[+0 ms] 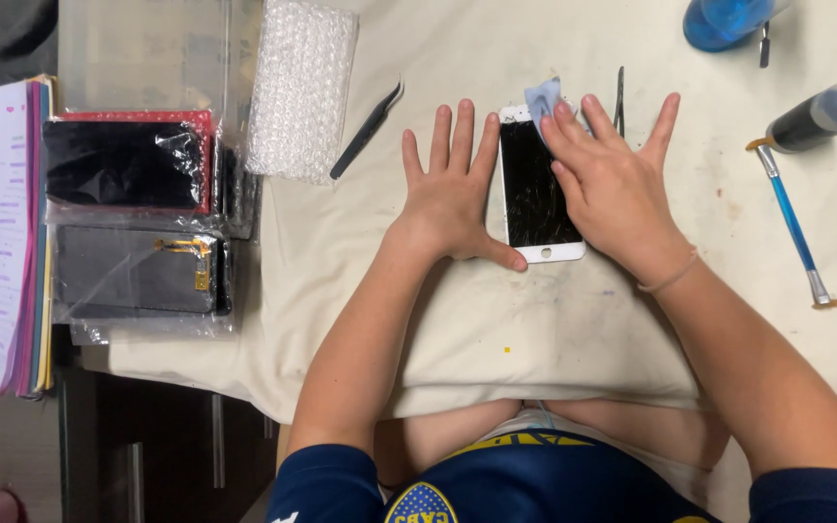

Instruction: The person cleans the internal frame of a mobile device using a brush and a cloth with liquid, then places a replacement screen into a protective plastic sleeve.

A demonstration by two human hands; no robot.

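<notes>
A white-framed phone [539, 189] lies near the middle of the cream cloth-covered table [554, 329], its black screen cracked. A bubble-wrap package [302, 87] stands at the far edge, left of the middle. At the left edge lie two flat parts in clear plastic bags: a black panel with a red border [128, 160], and nearer, a dark grey one [138, 271].

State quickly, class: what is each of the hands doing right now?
Left hand: open, flat beside the white phone, thumb at its lower edge.
Right hand: open, fingers pressing a blue cloth onto it.
</notes>
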